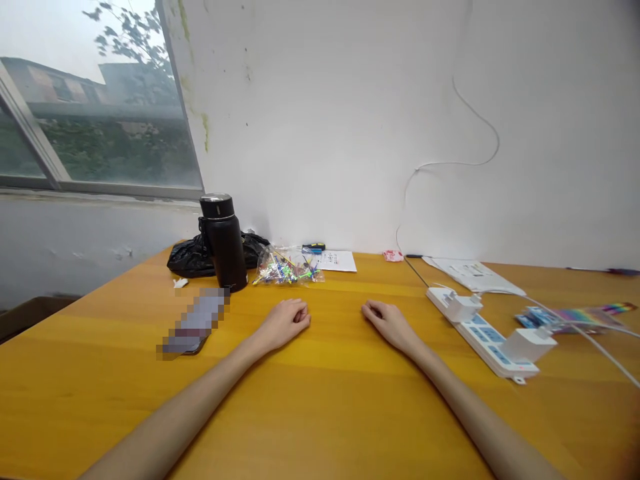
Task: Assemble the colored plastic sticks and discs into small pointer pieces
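My left hand [286, 325] rests on the wooden table [320, 420] with its fingers loosely curled in. Nothing shows in its grip. Closest to it lies a clear plastic bag [287, 268] of small colourful pieces, a little beyond the knuckles. My right hand [389, 323] lies opposite, also curled into a loose fist, and no object shows in it. A white power strip [483, 337] with plugged-in adapters is to its right. Bare wood separates the two hands, which do not touch.
A black flask [224, 243] stands upright at the left, before a black plastic bag [187, 259]. A phone [197, 323], partly blurred out, lies nearer. Papers [473, 273] lie by the wall. White cables [600, 353] cross the right side, near a rainbow-coloured packet [583, 317].
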Tool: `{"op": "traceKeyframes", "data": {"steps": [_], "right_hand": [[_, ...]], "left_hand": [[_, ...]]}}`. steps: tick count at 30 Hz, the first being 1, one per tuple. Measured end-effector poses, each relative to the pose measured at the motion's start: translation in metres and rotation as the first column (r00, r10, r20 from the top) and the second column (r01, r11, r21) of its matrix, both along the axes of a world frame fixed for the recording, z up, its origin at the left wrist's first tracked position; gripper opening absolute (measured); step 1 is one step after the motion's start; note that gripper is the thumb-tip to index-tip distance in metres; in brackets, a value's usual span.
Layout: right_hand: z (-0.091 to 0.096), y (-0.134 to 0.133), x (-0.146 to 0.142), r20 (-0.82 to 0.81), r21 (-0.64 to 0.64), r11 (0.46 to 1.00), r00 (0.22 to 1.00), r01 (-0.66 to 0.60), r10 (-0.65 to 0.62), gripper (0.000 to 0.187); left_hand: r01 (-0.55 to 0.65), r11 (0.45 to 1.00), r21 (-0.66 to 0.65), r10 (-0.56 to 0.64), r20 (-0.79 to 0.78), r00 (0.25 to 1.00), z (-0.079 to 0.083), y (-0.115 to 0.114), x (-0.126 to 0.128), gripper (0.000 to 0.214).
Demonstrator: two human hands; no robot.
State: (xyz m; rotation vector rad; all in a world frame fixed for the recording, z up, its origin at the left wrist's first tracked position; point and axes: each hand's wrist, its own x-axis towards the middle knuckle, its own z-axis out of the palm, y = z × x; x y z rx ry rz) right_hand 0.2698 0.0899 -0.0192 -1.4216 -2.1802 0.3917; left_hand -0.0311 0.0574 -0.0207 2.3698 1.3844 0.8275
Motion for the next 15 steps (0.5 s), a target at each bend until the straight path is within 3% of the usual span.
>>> {"op": "traceKeyframes", "data": {"steps": [15], "right_hand": [[-0.0003,-0.0016,0.0,0.063,0.04,0.999,0.998,-0.005,0.003,0.037]], "left_hand": [[0.003,1.0,0.012,-0.003,-0.007,1.0,0.0012,-0.0018,0.0002,0.02]]}}
